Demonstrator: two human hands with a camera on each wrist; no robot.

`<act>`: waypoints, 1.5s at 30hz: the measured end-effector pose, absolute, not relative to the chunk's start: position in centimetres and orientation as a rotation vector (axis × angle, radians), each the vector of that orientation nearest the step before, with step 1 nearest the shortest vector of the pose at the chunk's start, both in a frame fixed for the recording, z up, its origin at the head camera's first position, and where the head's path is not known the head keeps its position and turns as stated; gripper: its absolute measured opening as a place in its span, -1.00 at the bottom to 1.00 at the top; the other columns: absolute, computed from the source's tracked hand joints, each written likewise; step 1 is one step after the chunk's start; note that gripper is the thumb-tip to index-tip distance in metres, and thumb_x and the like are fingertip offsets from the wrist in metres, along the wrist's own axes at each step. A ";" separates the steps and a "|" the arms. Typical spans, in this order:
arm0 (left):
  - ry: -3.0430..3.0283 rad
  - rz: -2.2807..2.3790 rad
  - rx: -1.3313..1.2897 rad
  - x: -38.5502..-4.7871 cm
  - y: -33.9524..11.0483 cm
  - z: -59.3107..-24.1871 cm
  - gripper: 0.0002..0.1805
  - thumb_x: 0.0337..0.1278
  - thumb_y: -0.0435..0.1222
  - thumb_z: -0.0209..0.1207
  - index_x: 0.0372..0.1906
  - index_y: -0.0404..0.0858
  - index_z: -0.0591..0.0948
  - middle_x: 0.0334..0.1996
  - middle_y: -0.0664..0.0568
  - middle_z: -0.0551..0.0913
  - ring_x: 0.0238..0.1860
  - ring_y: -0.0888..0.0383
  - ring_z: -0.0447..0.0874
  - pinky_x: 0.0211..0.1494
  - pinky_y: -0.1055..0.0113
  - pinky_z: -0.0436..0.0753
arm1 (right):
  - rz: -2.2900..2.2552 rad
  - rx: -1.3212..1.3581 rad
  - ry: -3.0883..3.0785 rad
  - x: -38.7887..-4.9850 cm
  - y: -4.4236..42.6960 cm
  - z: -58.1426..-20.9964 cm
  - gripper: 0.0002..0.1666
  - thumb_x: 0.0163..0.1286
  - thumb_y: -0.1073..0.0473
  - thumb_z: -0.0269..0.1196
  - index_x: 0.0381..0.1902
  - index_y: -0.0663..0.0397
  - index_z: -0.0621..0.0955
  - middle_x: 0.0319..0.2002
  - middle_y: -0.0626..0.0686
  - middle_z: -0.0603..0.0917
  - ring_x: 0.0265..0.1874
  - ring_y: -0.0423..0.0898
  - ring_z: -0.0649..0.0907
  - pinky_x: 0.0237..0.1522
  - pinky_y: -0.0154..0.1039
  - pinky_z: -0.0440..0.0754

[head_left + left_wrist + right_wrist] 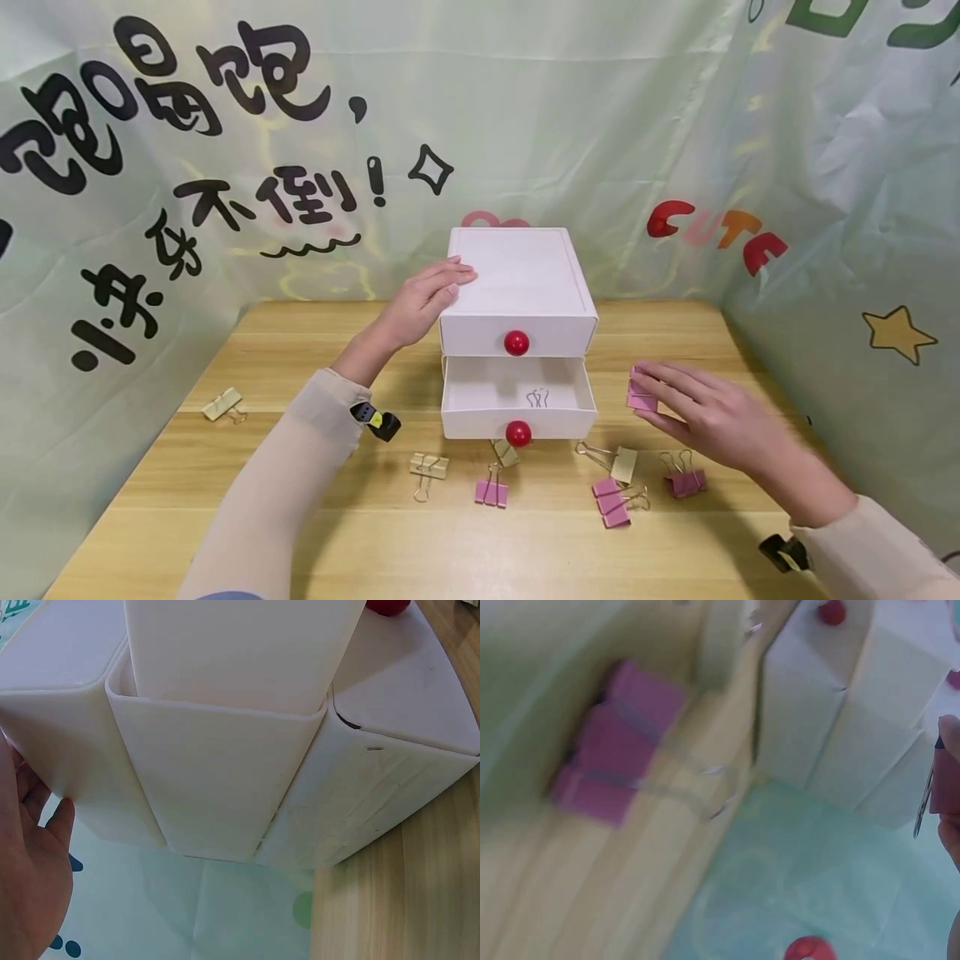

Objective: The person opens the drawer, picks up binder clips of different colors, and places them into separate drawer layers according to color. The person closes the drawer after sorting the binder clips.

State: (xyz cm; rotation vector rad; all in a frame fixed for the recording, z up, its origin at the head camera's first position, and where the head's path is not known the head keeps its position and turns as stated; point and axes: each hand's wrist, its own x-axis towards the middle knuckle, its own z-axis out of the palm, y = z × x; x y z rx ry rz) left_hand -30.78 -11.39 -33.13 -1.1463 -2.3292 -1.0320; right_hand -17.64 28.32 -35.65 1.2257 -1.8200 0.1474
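My left hand (422, 302) rests on the top left edge of a white drawer box (517, 271), fingers fairly straight. In the left wrist view the thumb lies against the box's side. Below the top drawer, a drawer (480, 423) with a red knob (518, 433) is pulled out. Thin wire loops (537, 397) show inside it. Right of the box, above the table, my right hand (716, 417) pinches a pink binder clip (642, 390) between thumb and fingers. The right wrist view shows that held clip (946, 780) at its right edge.
Pink clips (491, 492) and yellow clips (429, 467) lie scattered before the box on the wooden table (375, 550). One yellow clip (222, 404) sits apart at far left. A printed cloth (600, 125) hangs behind and along the sides.
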 end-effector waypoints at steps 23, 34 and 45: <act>-2.337 -1.023 -1.137 -30.8 -11.4 -33.2 -0.59 0.50 -0.22 -0.12 0.23 -0.26 0.57 0.26 -0.04 0.52 0.44 0.10 0.20 0.49 0.18 0.13 | 0.435 1.320 -2.029 -17.7 22.4 -33.4 -0.53 0.46 -0.16 0.14 -0.05 0.09 0.73 -0.06 0.03 0.69 -0.17 -0.07 0.70 -0.34 -0.20 0.70; -2.333 -1.026 -1.132 -30.8 -11.4 -33.4 -0.59 0.50 -0.23 -0.11 0.23 -0.25 0.58 0.25 -0.04 0.52 0.44 0.11 0.20 0.49 0.18 0.13 | 0.530 1.343 -2.193 -17.7 20.0 -33.7 -0.66 0.35 -0.05 0.31 -0.08 0.06 0.72 -0.03 -0.03 0.68 -0.10 -0.10 0.69 -0.21 -0.22 0.69; -2.324 -1.036 -1.127 -30.9 -11.4 -33.4 -0.60 0.49 -0.23 -0.11 0.22 -0.25 0.58 0.25 -0.04 0.52 0.44 0.10 0.21 0.49 0.17 0.13 | 0.543 1.205 -2.424 -17.3 17.7 -33.4 -0.72 0.22 -0.02 0.42 -0.16 -0.04 0.74 -0.10 -0.13 0.68 -0.12 -0.20 0.67 -0.17 -0.23 0.68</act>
